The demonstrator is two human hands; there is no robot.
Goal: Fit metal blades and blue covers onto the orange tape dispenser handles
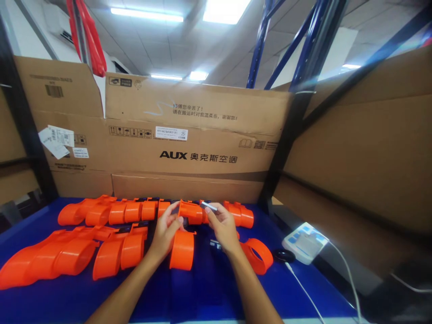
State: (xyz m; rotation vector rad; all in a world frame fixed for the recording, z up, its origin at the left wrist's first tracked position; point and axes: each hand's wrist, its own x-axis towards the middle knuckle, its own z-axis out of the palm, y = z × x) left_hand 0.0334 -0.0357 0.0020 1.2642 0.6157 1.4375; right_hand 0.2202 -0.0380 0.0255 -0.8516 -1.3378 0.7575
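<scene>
My left hand [166, 231] is closed on an orange plastic piece [189, 209], raised above the blue table. Close to its right end, my right hand [223, 227] pinches a small pale ridged strip [209, 206]. I cannot tell whether the strip touches the piece. Below my left hand stands an orange ring-shaped part [182, 251]. Another orange ring [259, 255] lies tilted right of my right wrist. A small metallic item [215, 244], partly hidden by my right hand, sits on the table.
Several orange parts line the blue table [216, 292] in a back row [118, 213] and a front-left group [47, 258]. On the right are a white power strip [305, 243] with cables and a black round object [284, 256]. A cardboard wall [135, 157] stands behind.
</scene>
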